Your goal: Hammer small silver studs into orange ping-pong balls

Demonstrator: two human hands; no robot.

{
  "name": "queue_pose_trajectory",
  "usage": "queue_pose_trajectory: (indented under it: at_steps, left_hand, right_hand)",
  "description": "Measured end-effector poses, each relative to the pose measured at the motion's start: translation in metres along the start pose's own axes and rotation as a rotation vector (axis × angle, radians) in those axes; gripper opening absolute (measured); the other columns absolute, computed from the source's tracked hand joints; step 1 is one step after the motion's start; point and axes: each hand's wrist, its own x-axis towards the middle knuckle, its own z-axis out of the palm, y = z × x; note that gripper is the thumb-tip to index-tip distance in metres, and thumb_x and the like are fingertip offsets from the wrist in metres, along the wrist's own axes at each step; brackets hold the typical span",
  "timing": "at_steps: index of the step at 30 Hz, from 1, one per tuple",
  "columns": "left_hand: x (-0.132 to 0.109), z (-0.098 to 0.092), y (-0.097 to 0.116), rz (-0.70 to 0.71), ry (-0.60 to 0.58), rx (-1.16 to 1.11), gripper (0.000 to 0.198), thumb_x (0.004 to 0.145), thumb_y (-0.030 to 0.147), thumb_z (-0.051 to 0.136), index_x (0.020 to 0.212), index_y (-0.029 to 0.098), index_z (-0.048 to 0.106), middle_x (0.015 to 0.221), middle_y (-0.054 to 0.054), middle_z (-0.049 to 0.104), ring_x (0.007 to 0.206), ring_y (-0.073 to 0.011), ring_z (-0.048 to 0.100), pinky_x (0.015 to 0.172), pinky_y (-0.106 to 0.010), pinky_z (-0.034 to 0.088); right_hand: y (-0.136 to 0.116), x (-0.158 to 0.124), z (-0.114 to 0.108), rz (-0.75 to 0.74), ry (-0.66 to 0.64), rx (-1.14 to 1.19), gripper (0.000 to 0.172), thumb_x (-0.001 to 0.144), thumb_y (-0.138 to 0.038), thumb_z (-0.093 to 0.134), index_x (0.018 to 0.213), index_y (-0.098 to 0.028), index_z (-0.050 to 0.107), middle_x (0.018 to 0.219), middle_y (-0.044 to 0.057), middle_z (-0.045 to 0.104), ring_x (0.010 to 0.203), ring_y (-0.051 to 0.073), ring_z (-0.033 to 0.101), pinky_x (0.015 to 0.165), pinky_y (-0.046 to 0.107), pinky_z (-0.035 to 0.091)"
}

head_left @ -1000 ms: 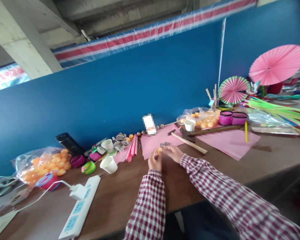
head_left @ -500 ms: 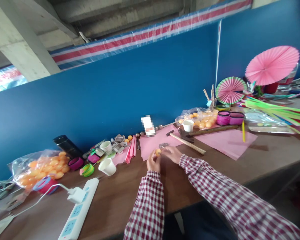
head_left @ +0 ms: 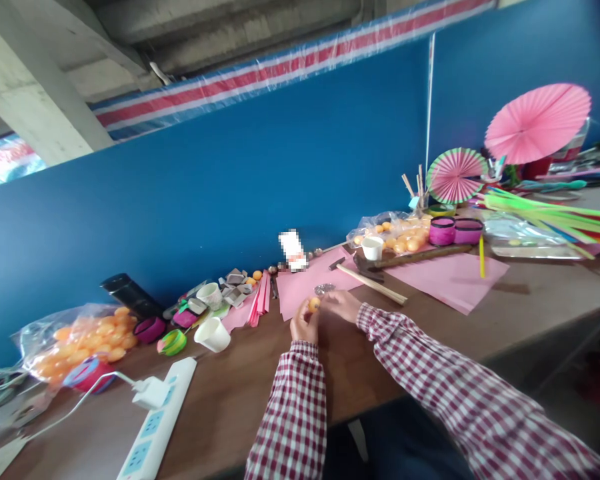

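Note:
An orange ping-pong ball [head_left: 313, 305] is pinched between the fingertips of my left hand [head_left: 304, 324], just above the front edge of some pink paper [head_left: 291, 301]. Close to the ball's right side, my right hand [head_left: 344, 305] has its fingers drawn together and pointing at it. Whatever those fingertips hold is too small to make out. Behind the hands, a little heap of shiny silvery bits [head_left: 325, 289] lies on the paper. A hammer [head_left: 373, 283] with a pale wooden handle rests to the right, its head on the paper.
Bags of orange balls stand at left [head_left: 93, 340] and back right [head_left: 405, 240]. A white power strip [head_left: 157, 417] lies front left, near a white cup [head_left: 213, 335]. Pink strips [head_left: 261, 300], a larger hammer [head_left: 420, 257] and paper fans [head_left: 457, 175] line the blue partition [head_left: 220, 193].
The view has shifted slightly, so everything sits a little further left. My left hand keeps hold of the ball, and my right fingers stay beside it with little visible movement.

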Motion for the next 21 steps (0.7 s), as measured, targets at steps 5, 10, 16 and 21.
queue_pose_trajectory:
  at_steps: [5,10,16,21]
  left_hand:
    - [0.0,-0.004,-0.004,0.062,-0.082,0.054,0.042,0.062,0.024,0.063,0.103,0.016,0.059,0.097,-0.006,0.064,0.088,-0.0206,0.06,0.079,-0.033,0.047]
    - [0.001,-0.005,-0.005,0.086,-0.101,0.106,0.041,0.063,0.023,0.062,0.103,0.016,0.059,0.1,-0.006,0.063,0.087,-0.0204,0.06,0.078,-0.032,0.048]
    - [-0.002,-0.007,0.003,0.049,-0.125,0.093,0.043,0.062,0.027,0.064,0.103,0.017,0.059,0.092,-0.005,0.066,0.086,-0.0212,0.06,0.079,-0.034,0.047]
    - [-0.004,-0.008,0.006,0.035,-0.135,0.068,0.042,0.061,0.026,0.064,0.102,0.018,0.06,0.099,-0.006,0.064,0.09,-0.0217,0.059,0.082,-0.034,0.045]
  right_hand:
    - [0.002,0.001,-0.004,0.021,-0.052,0.025,0.036,0.065,-0.048,0.057,0.075,-0.014,0.063,0.061,0.001,0.059,0.054,0.01,0.051,0.054,0.024,0.043]
    - [0.006,0.003,-0.005,0.038,-0.075,0.053,0.037,0.066,-0.048,0.057,0.079,-0.014,0.064,0.066,0.002,0.061,0.057,0.011,0.053,0.058,0.025,0.044]
    - [0.007,0.003,-0.006,0.055,-0.078,0.066,0.036,0.064,-0.046,0.059,0.079,-0.014,0.063,0.067,0.003,0.062,0.059,0.012,0.054,0.06,0.027,0.046]
    - [0.005,0.001,-0.006,0.068,-0.051,0.07,0.031,0.064,-0.045,0.06,0.068,-0.014,0.061,0.066,0.003,0.061,0.059,0.012,0.054,0.06,0.027,0.046]
